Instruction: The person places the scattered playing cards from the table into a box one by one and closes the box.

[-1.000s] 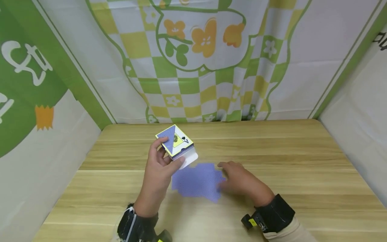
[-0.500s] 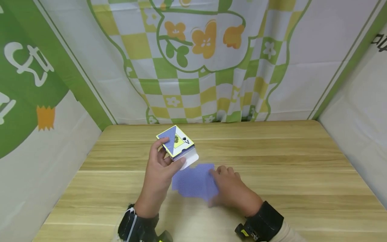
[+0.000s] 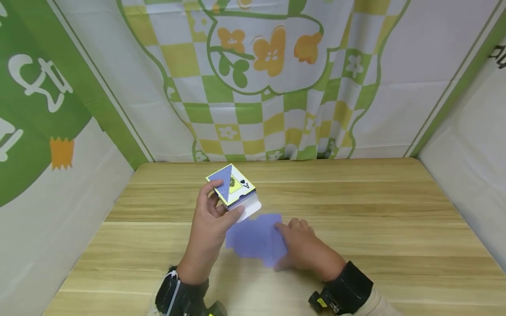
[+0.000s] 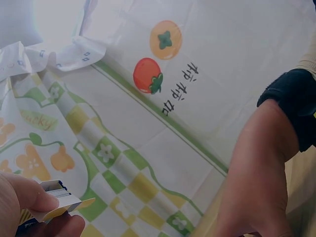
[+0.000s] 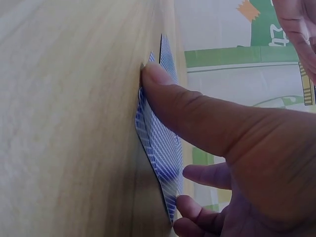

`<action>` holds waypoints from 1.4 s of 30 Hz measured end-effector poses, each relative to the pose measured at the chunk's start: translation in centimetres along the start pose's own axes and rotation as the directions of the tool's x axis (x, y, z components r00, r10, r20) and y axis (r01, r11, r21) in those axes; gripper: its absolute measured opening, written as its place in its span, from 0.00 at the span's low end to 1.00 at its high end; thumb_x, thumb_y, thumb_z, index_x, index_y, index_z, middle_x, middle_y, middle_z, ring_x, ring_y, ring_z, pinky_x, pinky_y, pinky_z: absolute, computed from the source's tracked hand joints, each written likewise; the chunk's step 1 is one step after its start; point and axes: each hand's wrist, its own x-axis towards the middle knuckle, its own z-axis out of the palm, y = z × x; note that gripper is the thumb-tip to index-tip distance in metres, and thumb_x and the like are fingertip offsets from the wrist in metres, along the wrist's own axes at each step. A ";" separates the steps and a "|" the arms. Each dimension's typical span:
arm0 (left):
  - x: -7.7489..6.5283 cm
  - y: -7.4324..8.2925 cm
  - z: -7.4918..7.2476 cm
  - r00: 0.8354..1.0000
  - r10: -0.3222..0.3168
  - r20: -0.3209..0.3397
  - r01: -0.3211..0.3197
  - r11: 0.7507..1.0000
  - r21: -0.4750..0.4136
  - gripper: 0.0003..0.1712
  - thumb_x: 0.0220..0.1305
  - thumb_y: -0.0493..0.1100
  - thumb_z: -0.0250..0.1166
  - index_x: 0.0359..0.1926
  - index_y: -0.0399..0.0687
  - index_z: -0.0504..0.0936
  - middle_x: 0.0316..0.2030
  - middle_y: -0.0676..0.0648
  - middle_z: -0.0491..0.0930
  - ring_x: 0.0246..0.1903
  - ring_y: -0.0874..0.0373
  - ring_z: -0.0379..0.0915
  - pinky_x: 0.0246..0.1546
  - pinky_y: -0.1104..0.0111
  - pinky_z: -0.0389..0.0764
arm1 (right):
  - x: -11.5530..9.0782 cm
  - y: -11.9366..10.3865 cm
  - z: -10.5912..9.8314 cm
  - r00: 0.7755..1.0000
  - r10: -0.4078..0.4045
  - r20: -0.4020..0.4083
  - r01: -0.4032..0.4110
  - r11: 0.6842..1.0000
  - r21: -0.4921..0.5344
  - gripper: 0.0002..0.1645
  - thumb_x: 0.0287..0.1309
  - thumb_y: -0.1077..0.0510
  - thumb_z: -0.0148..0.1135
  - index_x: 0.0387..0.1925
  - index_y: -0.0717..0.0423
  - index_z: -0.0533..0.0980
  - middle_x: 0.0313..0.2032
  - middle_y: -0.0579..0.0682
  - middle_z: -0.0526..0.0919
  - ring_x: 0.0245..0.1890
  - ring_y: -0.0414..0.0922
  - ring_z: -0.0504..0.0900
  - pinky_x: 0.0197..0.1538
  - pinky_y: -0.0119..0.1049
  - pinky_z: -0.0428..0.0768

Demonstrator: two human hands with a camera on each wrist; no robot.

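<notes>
In the head view my left hand point(image 3: 209, 221) holds a playing card box point(image 3: 233, 186) above the table, thumb at its open end and fingers round its side. The box is blue and white with an ace of spades face, and its white flap point(image 3: 250, 207) hangs open towards me. Below and to the right, a spread of blue-backed playing cards point(image 3: 251, 239) lies face down on the table, overlapping unevenly. My right hand point(image 3: 308, 248) grips the right end of the spread. In the right wrist view its thumb point(image 5: 197, 108) presses one edge, while the fingertips point(image 5: 190, 202) are at the opposite side.
The wooden table point(image 3: 375, 197) reaches back to a curtain point(image 3: 276, 123) with green and yellow checks. White printed sheets stand at the left and right. Each wrist wears a black strap point(image 3: 348, 287) with a small camera.
My right hand has moved left onto the right end of the cards and pulled the outermost ones inward, so the spread is slightly narrower. The left hand holds the box nearly still.
</notes>
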 end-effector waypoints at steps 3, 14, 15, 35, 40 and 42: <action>0.0 0.0 0.1 1.000 0.002 0.007 -0.002 1.000 -0.005 0.45 0.57 0.20 0.63 0.70 0.51 0.57 0.64 0.40 0.66 0.56 0.48 0.76 0.49 0.65 0.85 | 0.0 -0.1 -0.2 1.000 0.011 0.001 -0.011 1.000 0.017 0.65 0.27 0.45 0.89 0.69 0.57 0.68 0.49 0.59 0.72 0.48 0.55 0.67 0.54 0.51 0.70; -0.1 -0.2 0.4 1.000 -0.019 0.009 0.019 0.999 -0.027 0.46 0.56 0.20 0.64 0.70 0.51 0.58 0.65 0.39 0.66 0.54 0.49 0.76 0.48 0.67 0.85 | -0.2 0.2 -0.8 0.999 0.029 0.016 -0.030 0.996 0.090 0.62 0.31 0.50 0.88 0.71 0.53 0.68 0.56 0.58 0.73 0.52 0.55 0.73 0.51 0.53 0.79; -0.1 -0.3 0.4 1.000 -0.020 0.011 0.020 0.999 -0.025 0.46 0.56 0.20 0.64 0.70 0.51 0.58 0.65 0.40 0.66 0.55 0.49 0.76 0.48 0.67 0.85 | -0.3 0.3 -1.0 1.000 0.025 0.012 -0.026 0.995 0.098 0.59 0.33 0.52 0.87 0.71 0.53 0.68 0.56 0.58 0.75 0.53 0.55 0.75 0.52 0.54 0.79; 0.2 -1.3 0.4 0.999 -0.050 -0.001 0.050 0.998 0.033 0.47 0.56 0.21 0.65 0.71 0.51 0.57 0.66 0.42 0.67 0.53 0.51 0.77 0.44 0.69 0.85 | -1.6 1.9 -8.8 0.975 -0.200 0.095 0.096 0.770 0.631 0.19 0.65 0.59 0.65 0.56 0.59 0.79 0.42 0.54 0.84 0.35 0.47 0.82 0.32 0.38 0.82; 0.4 -0.6 0.4 1.000 -0.001 -0.003 0.001 1.000 0.009 0.46 0.56 0.20 0.64 0.71 0.48 0.57 0.64 0.39 0.67 0.53 0.51 0.77 0.46 0.69 0.85 | -2.1 1.3 -9.8 0.971 -0.228 0.067 0.100 0.647 0.756 0.19 0.70 0.57 0.61 0.57 0.63 0.75 0.42 0.58 0.82 0.37 0.49 0.82 0.34 0.39 0.85; 0.4 -0.4 0.5 1.000 0.017 -0.008 -0.017 1.000 -0.003 0.45 0.56 0.19 0.64 0.70 0.47 0.57 0.63 0.38 0.67 0.53 0.51 0.77 0.46 0.68 0.85 | -2.3 0.9 -10.0 0.973 -0.224 0.060 0.084 0.581 0.810 0.19 0.70 0.58 0.60 0.57 0.64 0.73 0.42 0.59 0.81 0.35 0.50 0.82 0.33 0.39 0.86</action>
